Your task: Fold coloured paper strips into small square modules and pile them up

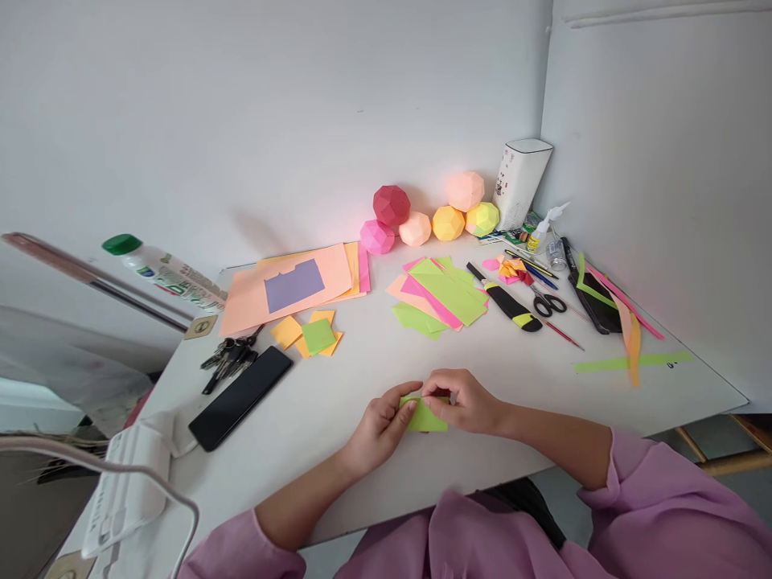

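Note:
Near the table's front edge, a small green paper (pixel 429 416) is pinched between both hands. My left hand (pixel 381 420) grips its left side, thumb on top. My right hand (pixel 464 400) has its fingers closed on the upper right part of the same paper. Behind the hands lies a loose pile of green, pink and peach paper pieces (pixel 452 291). Left of that pile, a green square (pixel 317 336) rests on several orange squares (pixel 286 331).
A black phone (pixel 241 398) and keys (pixel 232 354) lie left. Faceted paper balls (pixel 392 206) line the wall. A cutter (pixel 507 301), scissors (pixel 548 302), glue bottle (pixel 543 229) and paper strips (pixel 633 363) lie right. Peach sheets (pixel 244 293) lie back left.

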The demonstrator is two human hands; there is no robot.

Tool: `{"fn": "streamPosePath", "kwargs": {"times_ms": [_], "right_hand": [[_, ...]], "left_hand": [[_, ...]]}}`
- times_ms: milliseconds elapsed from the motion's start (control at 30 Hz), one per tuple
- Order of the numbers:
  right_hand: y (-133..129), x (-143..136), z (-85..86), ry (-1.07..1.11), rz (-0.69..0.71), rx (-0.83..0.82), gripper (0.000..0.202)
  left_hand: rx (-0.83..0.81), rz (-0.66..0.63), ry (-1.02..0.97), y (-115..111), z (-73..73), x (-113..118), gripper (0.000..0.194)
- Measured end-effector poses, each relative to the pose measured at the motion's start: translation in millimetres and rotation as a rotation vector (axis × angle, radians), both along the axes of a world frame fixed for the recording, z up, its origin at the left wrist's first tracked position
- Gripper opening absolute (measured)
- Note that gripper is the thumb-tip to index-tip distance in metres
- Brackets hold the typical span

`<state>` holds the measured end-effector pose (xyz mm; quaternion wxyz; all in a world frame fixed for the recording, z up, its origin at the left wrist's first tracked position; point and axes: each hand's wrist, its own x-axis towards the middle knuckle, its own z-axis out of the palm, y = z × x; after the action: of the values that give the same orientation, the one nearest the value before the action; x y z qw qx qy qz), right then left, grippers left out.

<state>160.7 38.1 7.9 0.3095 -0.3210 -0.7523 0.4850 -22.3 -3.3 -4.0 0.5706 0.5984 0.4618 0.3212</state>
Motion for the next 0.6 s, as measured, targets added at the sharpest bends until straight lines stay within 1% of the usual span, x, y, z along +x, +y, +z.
{"fn": "streamPosePath", "kwargs": {"times_ms": [67,233,433,533,600], "right_hand": [[-1.1,-0.5,1.5,0.020,-0.007,-0.045,0.010],[-1.7,-1.2,2.8,0.043,-0.058,-0.140,0.010],[2.3,-0.4,0.9,0.140,-0.125,-0.311,0.010],[3.3,-0.6,0.3,0.162,-0.157,-0.338,0.010],[3.3,-0.9,-0.2,0.163,-0.164,-0.336,0.010]], "left_hand": [[-0.061,0.004,-0.058,-0.5,-0.5,1.4,0.037],[-0.165,0.043,-0.156,0.8,2.3,5.8,0.025],[-0.218,0.070,-0.246,3.9,4.4,8.1,0.026],[-0.232,0.075,-0.236,4.2,2.3,6.6,0.029],[-0.226,0.075,-0.178,3.8,1.2,4.9,0.031]]}}
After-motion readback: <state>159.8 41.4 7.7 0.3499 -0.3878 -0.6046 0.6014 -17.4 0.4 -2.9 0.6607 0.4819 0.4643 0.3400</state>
